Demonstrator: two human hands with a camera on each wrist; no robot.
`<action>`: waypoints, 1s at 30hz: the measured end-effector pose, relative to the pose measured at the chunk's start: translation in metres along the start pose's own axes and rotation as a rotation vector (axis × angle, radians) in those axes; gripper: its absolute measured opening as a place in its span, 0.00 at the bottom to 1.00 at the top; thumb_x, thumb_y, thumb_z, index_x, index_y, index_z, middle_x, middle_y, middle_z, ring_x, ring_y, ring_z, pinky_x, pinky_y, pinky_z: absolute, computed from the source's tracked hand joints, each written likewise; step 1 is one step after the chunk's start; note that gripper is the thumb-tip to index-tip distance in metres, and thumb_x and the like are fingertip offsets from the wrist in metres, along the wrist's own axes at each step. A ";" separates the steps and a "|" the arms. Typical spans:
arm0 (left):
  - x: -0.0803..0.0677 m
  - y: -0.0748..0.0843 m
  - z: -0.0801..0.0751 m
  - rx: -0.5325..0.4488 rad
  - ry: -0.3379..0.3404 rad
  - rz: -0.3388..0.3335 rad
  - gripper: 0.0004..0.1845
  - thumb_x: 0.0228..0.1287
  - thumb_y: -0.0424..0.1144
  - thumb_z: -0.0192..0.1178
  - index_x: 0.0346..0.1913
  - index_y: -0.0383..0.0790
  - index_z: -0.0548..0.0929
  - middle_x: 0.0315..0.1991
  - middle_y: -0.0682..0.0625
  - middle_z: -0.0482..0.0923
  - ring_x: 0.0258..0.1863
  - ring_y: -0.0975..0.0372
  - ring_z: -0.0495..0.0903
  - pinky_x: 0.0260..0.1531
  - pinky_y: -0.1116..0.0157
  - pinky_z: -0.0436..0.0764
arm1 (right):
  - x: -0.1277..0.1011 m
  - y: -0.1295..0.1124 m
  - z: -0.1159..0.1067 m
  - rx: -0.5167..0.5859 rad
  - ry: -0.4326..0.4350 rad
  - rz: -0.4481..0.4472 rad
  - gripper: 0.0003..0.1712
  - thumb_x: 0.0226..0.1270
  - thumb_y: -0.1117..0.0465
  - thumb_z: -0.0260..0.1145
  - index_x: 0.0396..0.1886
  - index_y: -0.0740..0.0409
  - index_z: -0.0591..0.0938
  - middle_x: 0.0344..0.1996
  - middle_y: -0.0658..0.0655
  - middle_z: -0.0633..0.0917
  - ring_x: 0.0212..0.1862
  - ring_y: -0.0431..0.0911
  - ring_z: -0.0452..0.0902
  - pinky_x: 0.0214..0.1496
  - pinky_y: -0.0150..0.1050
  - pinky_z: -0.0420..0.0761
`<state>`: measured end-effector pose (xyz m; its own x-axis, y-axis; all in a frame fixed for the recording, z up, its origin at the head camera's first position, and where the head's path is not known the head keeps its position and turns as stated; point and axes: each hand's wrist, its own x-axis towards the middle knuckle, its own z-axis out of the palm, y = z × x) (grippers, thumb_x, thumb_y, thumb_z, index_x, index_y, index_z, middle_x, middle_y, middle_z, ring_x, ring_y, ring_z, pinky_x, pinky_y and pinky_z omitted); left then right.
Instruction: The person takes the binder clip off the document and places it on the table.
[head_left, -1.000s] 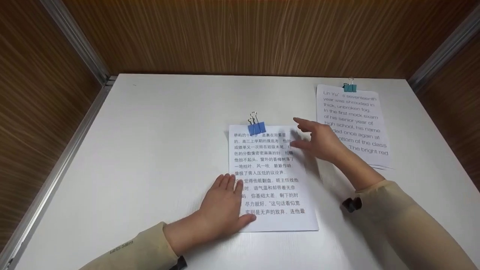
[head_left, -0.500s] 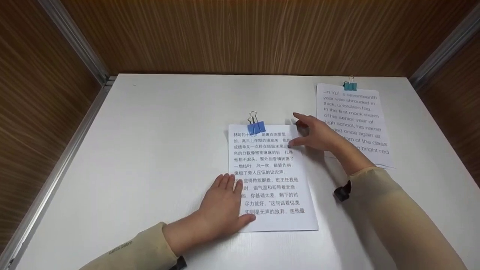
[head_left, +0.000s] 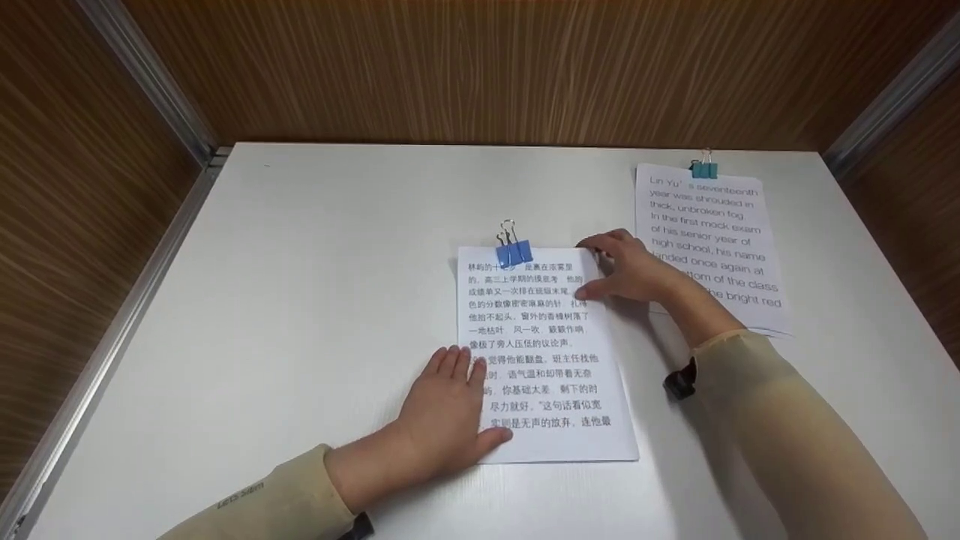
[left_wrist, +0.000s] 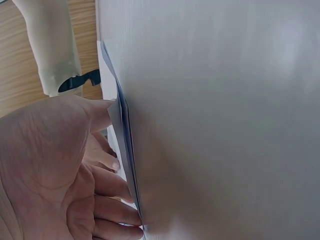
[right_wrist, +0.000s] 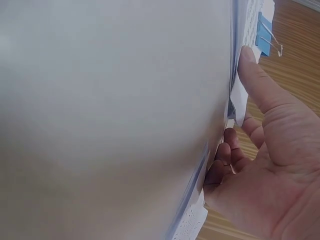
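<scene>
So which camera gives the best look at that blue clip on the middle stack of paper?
The head view: the blue clip sits whole on the middle stack's top edge, handles up. The right wrist view catches it edge-on beyond the right hand's thumb. The left wrist view misses it.

Left hand (head_left: 442, 412) flat on clipped sheets (head_left: 544, 352) — right hand (head_left: 630, 270) pinches their corner (top right).

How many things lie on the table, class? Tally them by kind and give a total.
Paper stacks: 2, one with Chinese text in the middle, one with English text at the far right.
Binder clips: 2, a blue clip on the Chinese stack, a teal clip on the English stack.
Total: 4
</scene>
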<state>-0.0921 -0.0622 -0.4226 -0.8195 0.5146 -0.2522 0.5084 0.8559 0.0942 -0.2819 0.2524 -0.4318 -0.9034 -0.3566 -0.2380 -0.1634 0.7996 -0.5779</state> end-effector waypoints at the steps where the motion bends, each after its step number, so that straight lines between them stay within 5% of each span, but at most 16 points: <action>1: 0.000 0.000 0.000 0.000 0.000 -0.001 0.53 0.73 0.73 0.51 0.77 0.24 0.68 0.75 0.26 0.65 0.79 0.39 0.62 0.79 0.45 0.58 | 0.000 -0.001 0.000 -0.002 0.002 -0.003 0.51 0.58 0.48 0.84 0.78 0.55 0.72 0.73 0.69 0.66 0.74 0.67 0.60 0.77 0.67 0.59; 13: 0.000 0.000 0.000 0.002 0.009 0.004 0.53 0.73 0.73 0.51 0.76 0.24 0.68 0.75 0.26 0.66 0.79 0.40 0.62 0.79 0.46 0.58 | 0.004 -0.010 -0.002 -0.055 -0.028 0.048 0.49 0.59 0.47 0.83 0.76 0.58 0.72 0.74 0.71 0.64 0.75 0.69 0.58 0.77 0.68 0.59; 16: 0.001 0.000 -0.001 -0.017 0.002 0.004 0.53 0.73 0.72 0.52 0.77 0.24 0.68 0.76 0.26 0.65 0.79 0.40 0.61 0.80 0.46 0.57 | 0.004 -0.010 -0.002 -0.051 -0.013 0.031 0.45 0.60 0.51 0.83 0.73 0.61 0.74 0.70 0.70 0.69 0.71 0.67 0.64 0.75 0.65 0.64; 23: 0.001 0.001 -0.002 -0.007 -0.013 0.003 0.54 0.73 0.73 0.51 0.77 0.24 0.68 0.76 0.26 0.65 0.79 0.40 0.61 0.80 0.46 0.57 | 0.000 -0.010 0.000 0.154 0.058 0.000 0.32 0.63 0.59 0.81 0.64 0.58 0.77 0.47 0.62 0.79 0.51 0.54 0.73 0.53 0.46 0.71; 30: 0.001 0.001 -0.001 -0.006 0.000 -0.004 0.53 0.73 0.73 0.52 0.77 0.24 0.68 0.76 0.27 0.65 0.79 0.40 0.61 0.80 0.46 0.57 | -0.010 -0.008 -0.002 0.378 0.086 0.019 0.35 0.69 0.61 0.76 0.72 0.53 0.72 0.60 0.64 0.78 0.57 0.55 0.78 0.56 0.44 0.77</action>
<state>-0.0925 -0.0613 -0.4216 -0.8214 0.5116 -0.2522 0.5039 0.8580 0.0994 -0.2721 0.2502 -0.4235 -0.9375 -0.2884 -0.1948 -0.0026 0.5654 -0.8248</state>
